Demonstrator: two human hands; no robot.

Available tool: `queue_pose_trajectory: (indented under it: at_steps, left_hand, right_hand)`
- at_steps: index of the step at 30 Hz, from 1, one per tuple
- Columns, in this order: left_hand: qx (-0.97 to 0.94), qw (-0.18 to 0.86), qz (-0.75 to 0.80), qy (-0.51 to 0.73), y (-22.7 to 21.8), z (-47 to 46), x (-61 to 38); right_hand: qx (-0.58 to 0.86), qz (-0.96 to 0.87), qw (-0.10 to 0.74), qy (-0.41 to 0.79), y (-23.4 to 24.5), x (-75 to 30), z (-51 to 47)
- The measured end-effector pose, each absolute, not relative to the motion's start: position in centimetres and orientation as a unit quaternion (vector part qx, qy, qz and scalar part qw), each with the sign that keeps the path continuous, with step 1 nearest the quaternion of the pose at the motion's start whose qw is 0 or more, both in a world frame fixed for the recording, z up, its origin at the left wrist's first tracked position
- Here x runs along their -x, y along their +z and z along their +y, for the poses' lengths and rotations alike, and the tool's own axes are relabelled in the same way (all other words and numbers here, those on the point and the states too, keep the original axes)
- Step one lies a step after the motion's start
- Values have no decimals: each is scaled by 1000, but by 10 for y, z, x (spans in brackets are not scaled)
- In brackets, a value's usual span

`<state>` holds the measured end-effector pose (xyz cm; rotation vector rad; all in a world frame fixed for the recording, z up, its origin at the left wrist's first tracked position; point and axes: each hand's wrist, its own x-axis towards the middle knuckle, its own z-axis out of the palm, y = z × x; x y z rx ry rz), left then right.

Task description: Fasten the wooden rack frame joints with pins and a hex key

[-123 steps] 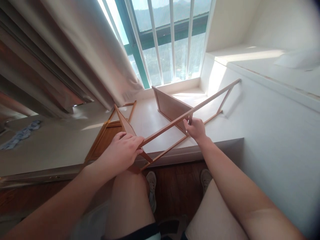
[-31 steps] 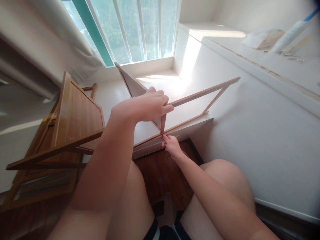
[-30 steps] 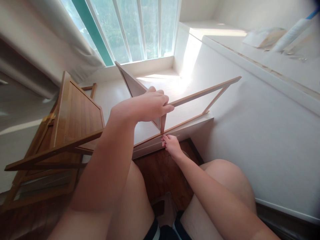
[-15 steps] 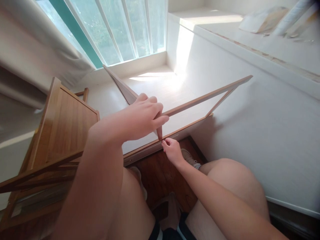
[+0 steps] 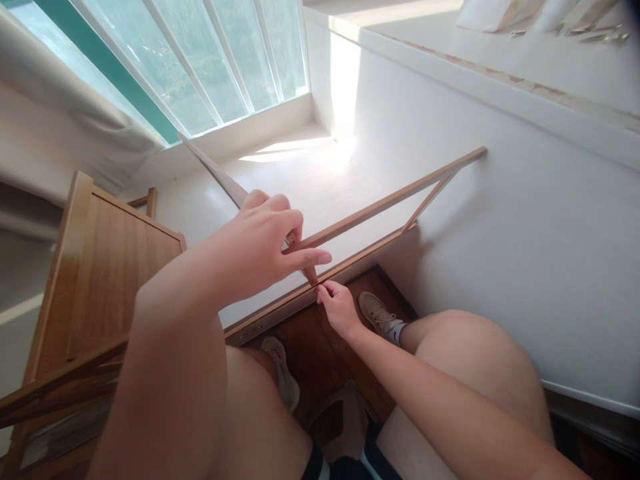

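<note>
Centrally, the left hand (image 5: 257, 241) grips a wooden frame (image 5: 390, 202); the right hand (image 5: 339, 311), fingers pinched, touches its lower rail (image 5: 370, 253). Upper right, a white packet (image 5: 480, 15) shows, contents unclear.

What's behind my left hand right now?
Beyond your left hand, the far end of a thin wooden panel shows, with the white ledge around it. The hand covers part of the panel nearer you, so that stretch cannot be seen.

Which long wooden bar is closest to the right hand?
The lower bar, along the edge of the white ledge: the right hand is right at it. The upper bar slants above, its near end at the left hand.
</note>
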<state>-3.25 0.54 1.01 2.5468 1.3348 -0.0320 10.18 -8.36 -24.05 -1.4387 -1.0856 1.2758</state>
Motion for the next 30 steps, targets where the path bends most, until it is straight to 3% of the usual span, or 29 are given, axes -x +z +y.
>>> queue_pose_trajectory:
  at_steps: [12,30]
  left_hand:
    - [-859,107,500,-16,19,14,38]
    - [-883,108,456,-31,11,20,39]
  right_hand:
    - [564,-430,504,492,-233,-97,-70]
    - [588,-478,444,479,-235,-95,-77]
